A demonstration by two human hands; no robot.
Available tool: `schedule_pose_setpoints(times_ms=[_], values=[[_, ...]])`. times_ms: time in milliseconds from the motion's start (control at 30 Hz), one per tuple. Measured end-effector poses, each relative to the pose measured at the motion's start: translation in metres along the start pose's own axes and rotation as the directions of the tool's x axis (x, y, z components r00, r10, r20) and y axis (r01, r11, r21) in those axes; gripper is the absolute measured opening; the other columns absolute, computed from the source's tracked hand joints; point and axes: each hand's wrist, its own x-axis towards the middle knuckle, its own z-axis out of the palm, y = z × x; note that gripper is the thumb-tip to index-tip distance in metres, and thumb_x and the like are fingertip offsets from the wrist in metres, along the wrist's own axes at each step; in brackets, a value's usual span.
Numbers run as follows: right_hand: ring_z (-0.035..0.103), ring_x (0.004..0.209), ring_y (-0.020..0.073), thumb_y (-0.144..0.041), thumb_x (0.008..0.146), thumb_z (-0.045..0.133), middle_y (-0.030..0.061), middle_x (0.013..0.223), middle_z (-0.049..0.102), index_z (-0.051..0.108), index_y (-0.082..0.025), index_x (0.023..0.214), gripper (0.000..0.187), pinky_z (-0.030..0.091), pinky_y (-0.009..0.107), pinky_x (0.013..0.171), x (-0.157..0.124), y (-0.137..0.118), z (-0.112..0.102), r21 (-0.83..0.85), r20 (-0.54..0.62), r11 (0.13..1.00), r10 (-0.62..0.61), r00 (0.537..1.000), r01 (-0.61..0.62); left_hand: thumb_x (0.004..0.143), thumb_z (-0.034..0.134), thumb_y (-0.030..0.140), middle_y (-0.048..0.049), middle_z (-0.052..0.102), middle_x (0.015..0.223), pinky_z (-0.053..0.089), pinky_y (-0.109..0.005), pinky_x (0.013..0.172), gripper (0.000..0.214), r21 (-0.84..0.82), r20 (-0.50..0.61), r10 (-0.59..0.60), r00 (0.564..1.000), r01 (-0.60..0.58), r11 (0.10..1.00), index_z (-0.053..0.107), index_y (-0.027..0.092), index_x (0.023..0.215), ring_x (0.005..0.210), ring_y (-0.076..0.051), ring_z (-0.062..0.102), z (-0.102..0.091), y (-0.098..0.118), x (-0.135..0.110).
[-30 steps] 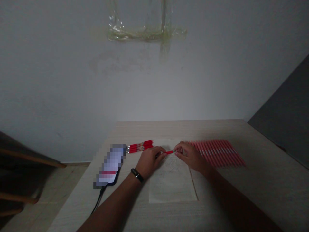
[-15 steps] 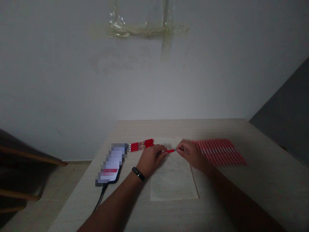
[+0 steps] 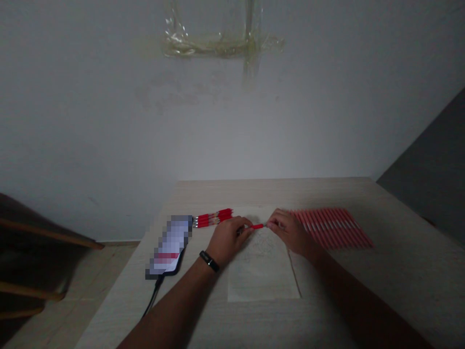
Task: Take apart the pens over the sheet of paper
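Small red pen-like piece is above the far half of the paper sheet, hands at both ends. Held roughly level, crosswise to the sheet; two-ended grip probably keeps it steady and lets one end be worked against the other.

Left hand, over sheet's far left edge: thumb and index pinched nearly closed on the piece's left end; other fingers curled, partly hidden. Right hand, over sheet's far right edge: thumb and fingertips bunched on the thin greyish right end, next to no gap. Exact fingertip contact too small to tell.

Left of sheet's far part: small group of red pens with silvery ends, side by side, likely to keep them together. Right of sheet: long row of reddish sticks, slanted, parallel, probably spread so each stays separate and within right-hand reach. Further left of sheet: lit phone, cable at its near end, likely kept off the sheet to leave room. Thin brown strip along sheet's right edge; can't tell what it is.
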Motion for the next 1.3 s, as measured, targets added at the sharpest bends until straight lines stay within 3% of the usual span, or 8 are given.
schedule_pose_setpoints(times_ms=[533,733,833,1300], values=[[0.057,0.081,0.0162,-0.021,0.096,0.058,0.0012,0.084,0.060,0.061,-0.021,0.085,0.011,0.043,0.030,0.074,0.000,-0.011,0.005,0.079,0.007,0.994,0.081,0.997,-0.081,0.097,0.053,0.038,-0.0059,0.071,0.086,0.042,-0.026,0.067,0.027,-0.128,0.028,-0.016,0.999,0.019,0.992,0.071,0.017,0.096,0.076,-0.016,0.062,-0.004,0.002,0.001],[0.059,0.082,0.0182,-0.026,0.097,0.057,0.0030,0.087,0.061,0.064,-0.022,0.091,0.010,0.046,0.031,0.073,-0.001,-0.010,0.008,0.111,0.013,0.989,0.100,0.995,-0.101,0.097,0.053,0.040,-0.0054,0.071,0.085,0.043,-0.026,0.066,0.031,-0.159,0.019,-0.024,1.000,0.027,0.987,0.071,0.019,0.113,0.073,-0.016,0.061,-0.005,0.000,0.000],[0.059,0.083,0.0189,-0.027,0.097,0.056,0.0040,0.088,0.062,0.064,-0.022,0.093,0.010,0.047,0.032,0.074,-0.003,-0.011,0.008,0.088,0.033,0.992,0.087,0.996,-0.090,0.098,0.052,0.037,-0.0064,0.073,0.094,0.044,-0.026,0.070,0.028,-0.182,0.046,0.028,0.999,-0.019,0.983,0.073,0.019,0.104,0.078,-0.016,0.062,-0.006,-0.003,0.001],[0.059,0.081,0.0180,-0.024,0.095,0.060,0.0034,0.088,0.062,0.063,-0.022,0.094,0.004,0.047,0.031,0.075,-0.005,-0.016,0.000,-0.018,0.081,1.000,0.010,0.997,-0.008,0.097,0.055,0.034,-0.0074,0.071,0.092,0.045,-0.027,0.071,0.025,-0.173,0.069,0.070,0.995,-0.057,0.983,0.073,0.017,0.101,0.078,-0.016,0.061,-0.004,-0.009,0.003]])
